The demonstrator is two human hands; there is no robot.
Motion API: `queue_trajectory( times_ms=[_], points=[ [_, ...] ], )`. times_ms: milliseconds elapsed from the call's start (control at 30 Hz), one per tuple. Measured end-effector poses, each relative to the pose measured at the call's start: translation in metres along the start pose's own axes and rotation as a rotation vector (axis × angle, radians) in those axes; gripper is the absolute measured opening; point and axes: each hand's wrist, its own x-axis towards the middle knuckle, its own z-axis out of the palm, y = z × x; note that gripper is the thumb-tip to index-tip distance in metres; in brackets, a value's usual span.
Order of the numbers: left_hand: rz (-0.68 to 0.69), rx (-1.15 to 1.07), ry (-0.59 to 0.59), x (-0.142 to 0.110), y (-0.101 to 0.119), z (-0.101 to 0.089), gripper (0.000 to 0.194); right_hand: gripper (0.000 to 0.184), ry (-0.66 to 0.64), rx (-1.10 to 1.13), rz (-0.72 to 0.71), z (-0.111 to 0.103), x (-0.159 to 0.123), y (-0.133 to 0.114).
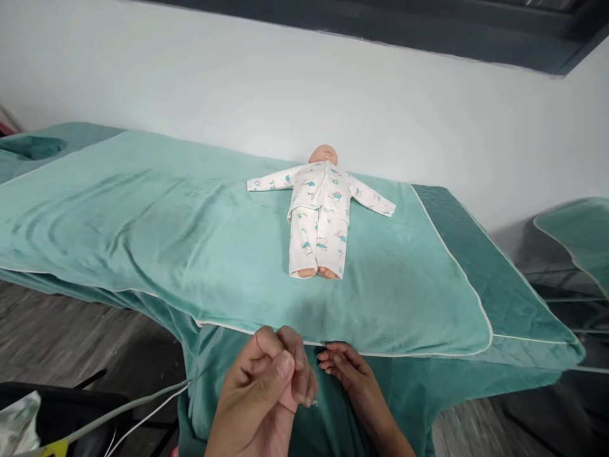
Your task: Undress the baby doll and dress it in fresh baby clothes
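A baby doll [325, 154] lies on its back on the light green blanket [214, 254]. It wears a white printed top [323, 187] and matching trousers [318, 244], with bare feet showing at the cuffs. Both sleeves spread outward; no doll hands show at their ends. In the foreground my left hand [266, 393] is raised with the fingers curled and the thumb pressed against the index finger; nothing shows in it. My right hand [354, 377] is lower, beside the blanket's front edge, with loosely bent fingers and nothing visible held.
The blanket covers a bed with a darker green cover [485, 254] hanging down its front. A white wall [190, 76] rises behind it. At lower left are a dark chair [90, 406], a pale cable [133, 401] and a plastic packet [21, 419]. Another green-covered surface [580, 235] stands at right.
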Motion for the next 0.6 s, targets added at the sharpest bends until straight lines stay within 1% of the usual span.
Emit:
queue_trajectory(
  times_ms=[133, 267, 367, 500, 600],
  points=[
    [0.045, -0.014, 0.031, 0.000, 0.005, -0.008, 0.032, 0.039, 0.019, -0.009, 0.011, 0.002, 0.001, -0.001],
    [0.100, 0.062, 0.084, 0.004, 0.011, -0.023, 0.030, 0.040, 0.027, -0.022, 0.020, 0.000, 0.003, -0.001],
    [0.160, 0.113, 0.145, 0.006, 0.014, -0.033, 0.029, 0.040, 0.020, -0.034, 0.026, -0.001, 0.004, 0.000],
    [0.227, 0.158, 0.246, 0.007, 0.016, -0.041, 0.027, 0.040, 0.036, -0.049, 0.035, -0.001, 0.004, 0.000],
    [0.239, 0.208, 0.245, 0.007, 0.016, -0.047, 0.024, 0.040, 0.042, -0.061, 0.044, -0.001, 0.004, -0.001]
  ],
)
